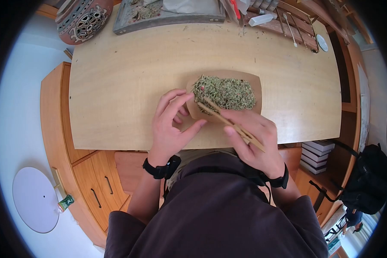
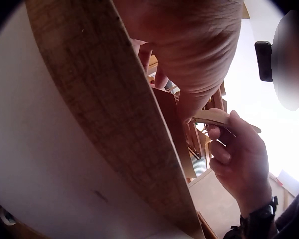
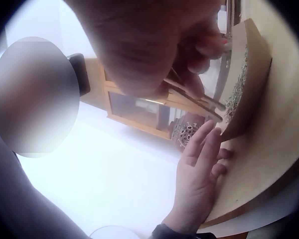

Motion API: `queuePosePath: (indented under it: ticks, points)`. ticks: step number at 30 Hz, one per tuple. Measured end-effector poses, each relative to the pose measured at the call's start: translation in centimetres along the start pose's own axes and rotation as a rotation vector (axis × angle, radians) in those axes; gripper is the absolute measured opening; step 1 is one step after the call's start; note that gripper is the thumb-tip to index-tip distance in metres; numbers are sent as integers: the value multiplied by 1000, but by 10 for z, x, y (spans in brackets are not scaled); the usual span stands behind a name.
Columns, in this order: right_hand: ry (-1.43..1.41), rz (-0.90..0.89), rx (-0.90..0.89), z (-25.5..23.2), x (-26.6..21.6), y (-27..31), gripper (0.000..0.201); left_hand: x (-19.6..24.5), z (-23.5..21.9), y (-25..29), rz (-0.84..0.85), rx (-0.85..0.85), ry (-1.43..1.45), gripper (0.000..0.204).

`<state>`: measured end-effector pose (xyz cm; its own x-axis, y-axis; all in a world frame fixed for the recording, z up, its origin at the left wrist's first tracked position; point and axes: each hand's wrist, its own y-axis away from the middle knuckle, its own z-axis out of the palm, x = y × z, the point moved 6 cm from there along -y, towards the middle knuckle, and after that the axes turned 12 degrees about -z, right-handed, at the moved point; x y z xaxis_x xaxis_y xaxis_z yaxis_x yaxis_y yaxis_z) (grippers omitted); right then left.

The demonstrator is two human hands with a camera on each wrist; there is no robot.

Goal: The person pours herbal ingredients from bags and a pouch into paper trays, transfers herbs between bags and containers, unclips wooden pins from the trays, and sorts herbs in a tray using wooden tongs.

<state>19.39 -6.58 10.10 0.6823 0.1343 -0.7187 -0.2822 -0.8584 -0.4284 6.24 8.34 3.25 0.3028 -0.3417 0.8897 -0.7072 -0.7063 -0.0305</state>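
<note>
A brown paper tray on the table holds a heap of dried green herb, with a small reddish bit at its left. My right hand grips bamboo tweezers between thumb and fingers. Their two tips are slightly apart, over the near-left part of the herb. On the tray's left, my left hand has loosely bent fingers, the fingertips right at the tray's edge and the thumb toward its near side. In the right wrist view the tweezers point at the herb inside the tray wall.
At the table's far side stand a patterned pot, a grey tray and a wooden rack with thin tools. A small white box lies by the rack. The table's near edge runs close to my body.
</note>
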Motion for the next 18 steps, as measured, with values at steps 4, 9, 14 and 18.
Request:
queuePosePath:
  ticks: [4, 9, 14, 18]
  points:
    - [75, 21, 55, -11, 3, 10, 25, 0, 0, 0, 3, 0, 3, 66]
    - [24, -7, 3, -1, 0, 12, 26, 0, 1, 0, -6, -4, 3, 66]
    - [50, 19, -25, 0, 1, 3, 26, 0, 0, 0, -6, -2, 12, 65]
    - [40, -1, 57, 4, 10, -11, 26, 0, 0, 0, -9, -1, 6, 65]
